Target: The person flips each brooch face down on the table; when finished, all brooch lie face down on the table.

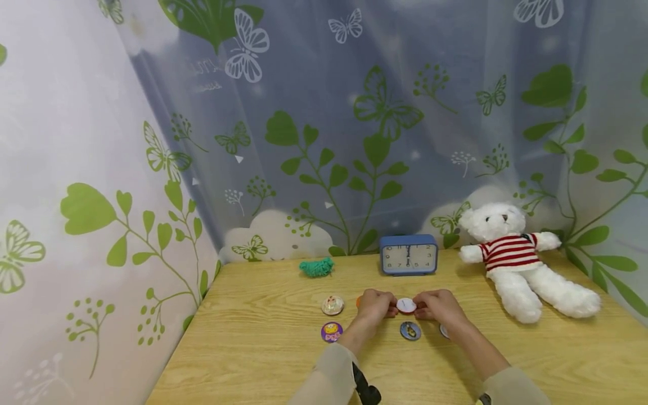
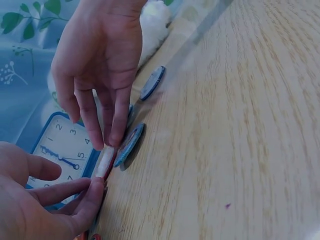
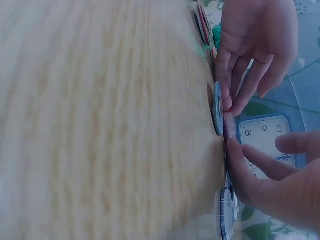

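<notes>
A round white badge (image 1: 406, 305) with a red rim lies between my two hands near the middle of the table. My left hand (image 1: 376, 306) pinches its left edge with the fingertips, and my right hand (image 1: 441, 307) pinches the opposite edge. Just in front of it lies a blue badge (image 1: 410, 331) with a dark and yellow picture. Partly covered by my right wrist is another badge (image 1: 444, 331); an orange thing (image 1: 359, 301) peeks out behind my left hand. To the left are a cream badge (image 1: 332, 305) and a purple badge (image 1: 332, 332) with a yellow figure.
A blue desk clock (image 1: 408, 255) stands behind the hands at the table's back edge. Left of it lies a green yarn-like bundle (image 1: 316, 267). On the right a white teddy bear (image 1: 511, 253) in a striped shirt leans against the patterned curtain (image 1: 314, 84).
</notes>
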`<action>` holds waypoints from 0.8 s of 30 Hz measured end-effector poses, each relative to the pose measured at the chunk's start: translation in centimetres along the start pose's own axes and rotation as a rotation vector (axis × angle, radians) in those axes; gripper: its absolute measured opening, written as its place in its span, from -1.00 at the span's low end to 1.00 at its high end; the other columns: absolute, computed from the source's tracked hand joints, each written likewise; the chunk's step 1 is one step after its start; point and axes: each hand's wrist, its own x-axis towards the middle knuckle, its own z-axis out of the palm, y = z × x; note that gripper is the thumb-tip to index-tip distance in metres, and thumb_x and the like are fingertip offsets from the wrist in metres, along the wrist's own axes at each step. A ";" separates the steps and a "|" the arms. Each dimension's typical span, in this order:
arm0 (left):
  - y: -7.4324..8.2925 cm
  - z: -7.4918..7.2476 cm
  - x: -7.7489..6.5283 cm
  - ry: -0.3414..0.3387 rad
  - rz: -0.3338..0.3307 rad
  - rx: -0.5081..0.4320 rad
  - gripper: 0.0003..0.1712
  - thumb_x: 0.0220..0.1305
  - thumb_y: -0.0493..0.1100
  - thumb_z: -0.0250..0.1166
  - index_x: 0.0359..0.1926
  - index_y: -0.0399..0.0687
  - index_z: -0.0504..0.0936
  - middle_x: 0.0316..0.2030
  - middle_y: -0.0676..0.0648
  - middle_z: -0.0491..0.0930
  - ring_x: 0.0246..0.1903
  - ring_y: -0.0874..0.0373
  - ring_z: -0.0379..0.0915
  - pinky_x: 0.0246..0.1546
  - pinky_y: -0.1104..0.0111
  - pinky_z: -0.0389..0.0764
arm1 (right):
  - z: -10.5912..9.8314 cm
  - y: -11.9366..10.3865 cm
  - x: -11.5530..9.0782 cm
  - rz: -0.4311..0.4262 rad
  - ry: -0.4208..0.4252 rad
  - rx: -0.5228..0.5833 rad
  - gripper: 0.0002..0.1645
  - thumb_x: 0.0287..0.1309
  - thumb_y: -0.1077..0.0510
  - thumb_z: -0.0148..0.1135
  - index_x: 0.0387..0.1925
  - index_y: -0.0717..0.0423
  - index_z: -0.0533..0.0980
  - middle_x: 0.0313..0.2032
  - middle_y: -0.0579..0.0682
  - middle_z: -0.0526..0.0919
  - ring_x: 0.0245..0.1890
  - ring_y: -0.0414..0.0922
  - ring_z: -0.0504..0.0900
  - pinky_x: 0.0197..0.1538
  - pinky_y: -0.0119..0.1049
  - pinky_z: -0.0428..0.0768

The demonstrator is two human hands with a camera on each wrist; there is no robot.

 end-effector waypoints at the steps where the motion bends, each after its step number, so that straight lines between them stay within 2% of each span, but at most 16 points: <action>1: 0.0 0.0 0.0 -0.004 0.002 -0.007 -0.77 0.28 -0.37 0.19 -0.25 -0.44 0.75 -0.39 -0.22 0.74 -0.52 0.26 0.56 -0.33 0.43 0.76 | 0.0 0.0 0.0 -0.004 -0.002 -0.003 -0.52 0.46 0.27 -0.03 0.13 0.69 0.45 -0.09 0.39 0.68 -0.37 -0.19 0.74 -0.16 -0.32 0.79; 7: 0.2 -0.2 -0.3 -0.028 0.026 -0.031 -0.75 0.31 -0.36 0.18 -0.20 -0.49 0.73 -0.35 -0.28 0.73 -0.48 0.21 0.59 -0.28 0.37 0.78 | -0.1 0.1 -0.2 -0.026 -0.013 -0.019 -0.51 0.49 0.25 -0.04 0.16 0.67 0.44 -0.09 0.39 0.67 -0.32 -0.14 0.74 -0.14 -0.27 0.79; 10: 0.5 -0.3 -0.7 -0.028 0.045 -0.003 -0.75 0.36 -0.34 0.21 -0.14 -0.47 0.73 -0.31 -0.29 0.75 -0.44 0.11 0.66 -0.25 0.31 0.80 | -0.2 0.1 -0.6 -0.053 -0.021 -0.045 -0.50 0.51 0.21 -0.02 0.17 0.63 0.45 -0.07 0.38 0.68 -0.29 -0.11 0.74 -0.14 -0.24 0.79; 13: 0.8 -0.6 -1.4 -0.031 0.073 0.067 -0.77 0.37 -0.29 0.26 -0.12 -0.39 0.75 -0.30 -0.25 0.77 -0.37 0.00 0.74 -0.25 0.28 0.81 | -0.4 0.1 -1.3 -0.092 -0.028 -0.080 -0.51 0.52 0.18 0.01 0.18 0.59 0.46 -0.01 0.38 0.67 -0.23 -0.08 0.74 -0.11 -0.22 0.79; 17: 0.9 -1.5 -2.5 -0.070 0.116 0.154 -0.79 0.37 -0.26 0.30 -0.13 -0.33 0.77 -0.28 -0.18 0.77 -0.32 -0.03 0.75 -0.23 0.26 0.80 | -1.2 0.3 -2.4 -0.128 -0.067 -0.119 -0.51 0.53 0.18 0.03 0.22 0.55 0.44 0.10 0.41 0.62 -0.09 0.02 0.74 -0.05 -0.17 0.78; 22: 0.8 -3.0 -3.7 -0.149 0.158 0.169 -0.77 0.41 -0.28 0.30 -0.06 -0.35 0.76 -0.22 -0.06 0.74 -0.30 0.03 0.73 -0.21 0.25 0.80 | -2.6 0.6 -3.3 -0.108 -0.124 -0.097 -0.48 0.57 0.17 0.03 0.28 0.55 0.39 0.14 0.42 0.60 -0.03 0.08 0.74 0.00 -0.14 0.78; 24: 0.7 -3.3 -4.0 -0.178 0.165 0.165 -0.76 0.42 -0.28 0.30 -0.03 -0.38 0.75 -0.20 -0.09 0.75 -0.28 0.03 0.73 -0.20 0.26 0.80 | -3.1 0.8 -3.5 -0.097 -0.141 -0.088 -0.47 0.56 0.17 0.05 0.28 0.56 0.38 0.13 0.38 0.62 -0.03 0.06 0.74 0.01 -0.15 0.78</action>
